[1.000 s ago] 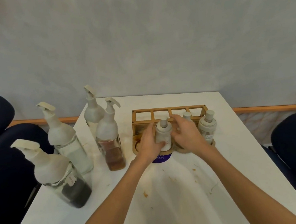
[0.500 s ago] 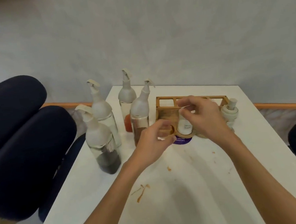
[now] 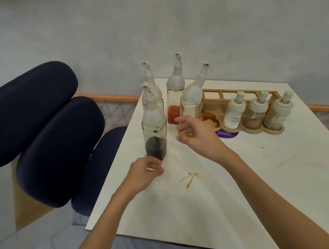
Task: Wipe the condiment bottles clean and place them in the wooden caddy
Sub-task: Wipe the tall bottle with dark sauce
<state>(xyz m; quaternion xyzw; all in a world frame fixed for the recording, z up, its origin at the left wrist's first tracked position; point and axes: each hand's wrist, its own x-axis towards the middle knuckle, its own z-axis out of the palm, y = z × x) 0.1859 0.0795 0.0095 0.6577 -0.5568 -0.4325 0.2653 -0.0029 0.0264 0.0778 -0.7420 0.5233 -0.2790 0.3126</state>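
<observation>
The left hand [image 3: 144, 172] and right hand [image 3: 196, 136] hold nothing, with fingers loosely bent. The left hand is just beside the dark bottle [image 3: 155, 133], which stands near the counter [image 3: 247, 186] edge. A bump could knock it off. Three small bottles [image 3: 234, 113] stand in the wooden caddy [image 3: 237, 93].
</observation>
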